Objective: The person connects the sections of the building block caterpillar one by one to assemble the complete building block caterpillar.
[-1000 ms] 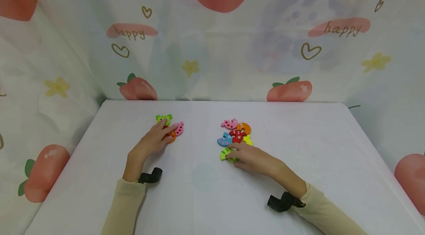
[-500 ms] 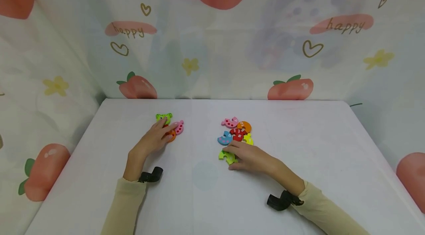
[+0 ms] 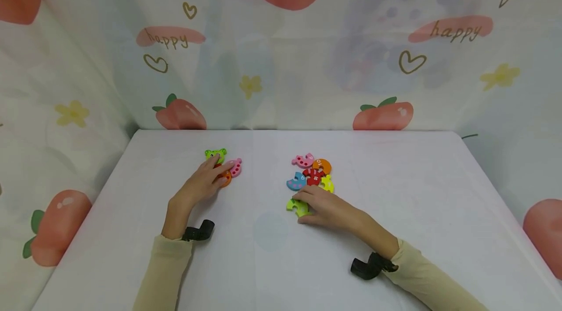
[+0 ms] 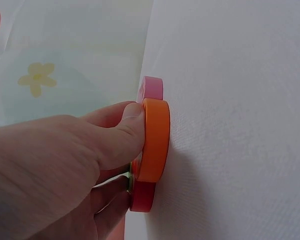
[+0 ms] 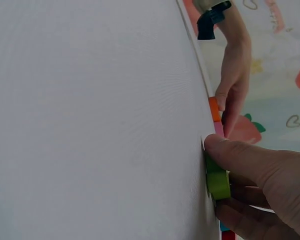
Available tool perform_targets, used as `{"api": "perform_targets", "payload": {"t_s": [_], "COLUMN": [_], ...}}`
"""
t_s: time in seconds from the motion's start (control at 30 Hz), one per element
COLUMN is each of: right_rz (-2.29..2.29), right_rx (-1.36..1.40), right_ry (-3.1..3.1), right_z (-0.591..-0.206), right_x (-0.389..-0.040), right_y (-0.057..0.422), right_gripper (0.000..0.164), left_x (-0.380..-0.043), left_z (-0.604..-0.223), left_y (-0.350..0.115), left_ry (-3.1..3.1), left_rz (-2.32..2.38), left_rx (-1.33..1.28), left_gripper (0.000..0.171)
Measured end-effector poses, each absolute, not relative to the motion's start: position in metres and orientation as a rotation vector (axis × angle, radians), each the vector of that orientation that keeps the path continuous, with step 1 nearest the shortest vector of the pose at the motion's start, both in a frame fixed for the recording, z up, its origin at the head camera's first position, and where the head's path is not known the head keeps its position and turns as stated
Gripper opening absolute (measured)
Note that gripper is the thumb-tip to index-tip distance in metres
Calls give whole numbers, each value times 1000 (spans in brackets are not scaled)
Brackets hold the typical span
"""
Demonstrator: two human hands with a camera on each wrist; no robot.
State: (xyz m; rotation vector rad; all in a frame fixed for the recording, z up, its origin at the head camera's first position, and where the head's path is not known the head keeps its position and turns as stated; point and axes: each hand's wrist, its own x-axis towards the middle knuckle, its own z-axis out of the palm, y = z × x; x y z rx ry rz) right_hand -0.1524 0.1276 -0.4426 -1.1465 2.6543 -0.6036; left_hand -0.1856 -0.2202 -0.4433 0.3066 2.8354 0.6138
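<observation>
Nearest: 2 black wrist cameras are sitting at my cuffs, over the white table. Next, on the right: my right hand is pinching a notched green piece, thumb at its near edge, fingers at its far edge; probably I'm taking it by the edges because it's flat and lying low. Left: my left hand is lying over its own group, fingers spread, thumb resting on an orange piece; likely I'm spreading them so 1 hand is steadying several. A red piece is showing under them. Right, just beyond my pinch: a blue piece, a yellow piece and a red striped piece are lying close, perhaps for easy reach. Farther right, a spotted pink piece and an orange ring piece are resting side by side. Far left, another pink piece and a green animal-head piece are sitting at my fingertips. Farthest, a printed cloth is hanging.
</observation>
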Motion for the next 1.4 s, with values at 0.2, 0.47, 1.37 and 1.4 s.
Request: {"api": "perform_targets", "payload": {"t_s": [0.2,0.47,1.37,1.4], "right_rz": [-662,-697,-1245,-1210], "right_rx": [-1158,-1228,-1066,-1048], "right_ry": [2626,2629,2623,2636], "right_z": [-445,-450,-442,-444], "right_x": [-152,-152,-230,-234], "right_y": [125,123,22,15], "right_gripper": [49,47,47,47], "left_x": [-186,-184,-185,-184], "left_z": [-444,-443,-442,-443], "left_y": [-220,-220,-217,-217], "left_ry": [2857,2874,2881,2888], "left_rz": [608,590,550,552], "left_rx": [331,351,373,394], "left_gripper": [51,51,48,48]}}
